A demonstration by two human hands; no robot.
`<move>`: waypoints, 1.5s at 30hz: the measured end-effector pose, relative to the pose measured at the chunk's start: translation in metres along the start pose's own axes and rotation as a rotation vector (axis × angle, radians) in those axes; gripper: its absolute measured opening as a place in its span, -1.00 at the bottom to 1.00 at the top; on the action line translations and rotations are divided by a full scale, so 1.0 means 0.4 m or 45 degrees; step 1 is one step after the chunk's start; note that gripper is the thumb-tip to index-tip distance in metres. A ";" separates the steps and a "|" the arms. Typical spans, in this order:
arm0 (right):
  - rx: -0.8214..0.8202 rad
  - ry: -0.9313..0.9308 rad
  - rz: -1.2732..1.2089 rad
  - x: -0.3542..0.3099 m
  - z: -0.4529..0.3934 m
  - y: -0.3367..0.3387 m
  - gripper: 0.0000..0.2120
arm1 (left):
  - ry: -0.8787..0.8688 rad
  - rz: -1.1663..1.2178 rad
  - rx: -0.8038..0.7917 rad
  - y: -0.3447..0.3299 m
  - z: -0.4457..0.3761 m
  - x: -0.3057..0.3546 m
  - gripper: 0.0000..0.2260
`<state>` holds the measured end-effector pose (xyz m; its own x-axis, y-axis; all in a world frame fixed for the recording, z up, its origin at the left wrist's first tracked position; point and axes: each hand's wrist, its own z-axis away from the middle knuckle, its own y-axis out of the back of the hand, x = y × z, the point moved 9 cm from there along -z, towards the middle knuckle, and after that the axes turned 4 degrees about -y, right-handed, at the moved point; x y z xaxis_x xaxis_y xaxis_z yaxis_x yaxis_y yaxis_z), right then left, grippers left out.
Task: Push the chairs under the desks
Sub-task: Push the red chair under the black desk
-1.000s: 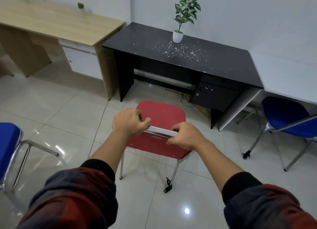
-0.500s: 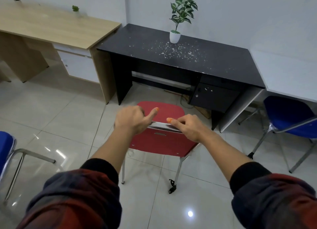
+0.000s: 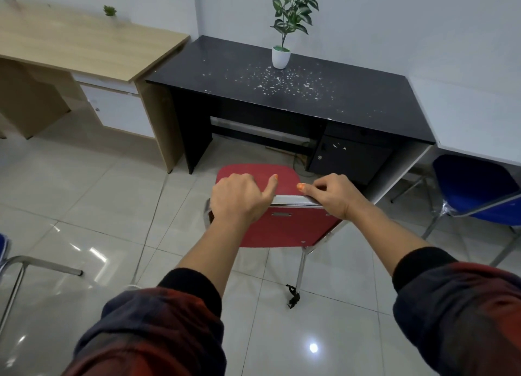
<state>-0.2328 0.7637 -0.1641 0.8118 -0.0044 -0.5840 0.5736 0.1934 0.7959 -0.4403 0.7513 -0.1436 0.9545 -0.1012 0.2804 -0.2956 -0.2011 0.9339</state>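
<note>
A red chair (image 3: 282,229) with chrome legs stands on the tiled floor, its seat pointing at the knee space of the black desk (image 3: 296,93). The front of the seat is close to the desk's front edge. My left hand (image 3: 239,199) grips the left end of the chair's metal top rail, thumb stretched out along it. My right hand (image 3: 331,195) holds the right end of the same rail, thumb pointing left. A blue chair (image 3: 476,186) stands at the right beside a white desk (image 3: 479,116).
A wooden desk (image 3: 84,43) with a white drawer stands left of the black one. A potted plant (image 3: 282,51) and white flecks sit on the black desk, which has a drawer unit (image 3: 346,158) at its right. Another blue chair's chrome leg (image 3: 42,263) is at the left edge.
The red chair has moved forward toward the black desk with both hands on its rail. My thumbs have lifted and stretched out along the rail. The blue chair at left has slid out of view.
</note>
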 end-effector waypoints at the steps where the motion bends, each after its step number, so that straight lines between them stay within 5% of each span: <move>1: 0.003 -0.001 0.011 0.009 -0.005 0.007 -0.46 | 0.008 0.006 -0.006 -0.005 0.000 0.009 -0.33; 20: 0.032 -0.044 0.068 0.106 -0.248 0.170 -0.61 | 0.070 -0.050 -0.085 -0.049 -0.220 0.132 -0.46; 35: -0.048 -0.122 0.146 0.015 -0.312 0.110 -0.56 | 0.028 -0.064 -0.244 -0.071 -0.346 -0.012 -0.41; 41: -0.113 -0.064 0.078 -0.034 -0.232 -0.013 -0.55 | 0.077 -0.123 -0.233 -0.074 -0.266 -0.117 -0.53; 45: 0.069 0.015 -0.040 -0.054 -0.214 -0.026 -0.65 | 0.167 -0.159 -0.210 -0.071 -0.221 -0.148 -0.65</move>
<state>-0.2658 0.8459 -0.1734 0.7918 0.0023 -0.6107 0.6044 0.1402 0.7842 -0.4848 0.8491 -0.1672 0.9832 0.0439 0.1771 -0.1753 -0.0412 0.9837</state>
